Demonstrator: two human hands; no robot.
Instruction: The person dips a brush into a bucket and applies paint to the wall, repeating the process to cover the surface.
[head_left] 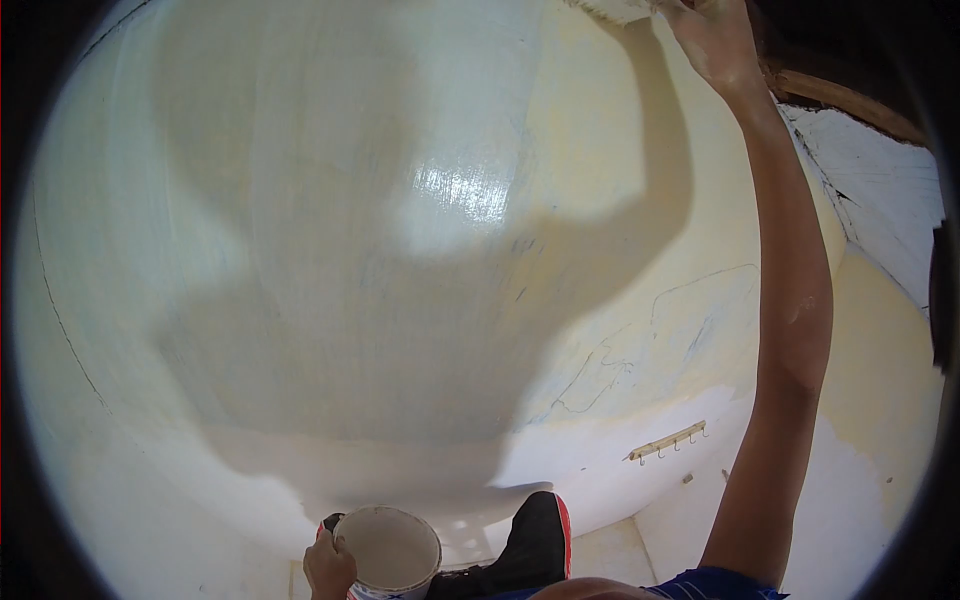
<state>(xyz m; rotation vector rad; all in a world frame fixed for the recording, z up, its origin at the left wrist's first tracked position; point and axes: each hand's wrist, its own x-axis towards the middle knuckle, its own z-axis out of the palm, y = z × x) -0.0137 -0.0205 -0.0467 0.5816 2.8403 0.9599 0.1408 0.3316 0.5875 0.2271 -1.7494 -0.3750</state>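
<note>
My right hand [712,45] is raised to the top right, its fingers closed on a paintbrush [612,10]. The brush's pale bristles lie against the wall [590,120], and the top of the view cuts off part of it. Down at the bottom, my left hand [330,565] grips the side of a paint bucket [390,548] near its rim. Whitish paint shows inside the bucket. A wet, shiny pale coat covers the wall's left and middle, while the right part is yellowish with pencil-like scribbles.
A hook rail [667,440] with several hooks is fixed low on the wall at the right. My black shoe with a red sole edge [535,545] is beside the bucket. A wooden beam [850,105] runs along the dark opening at the upper right. My shadow falls across the wall.
</note>
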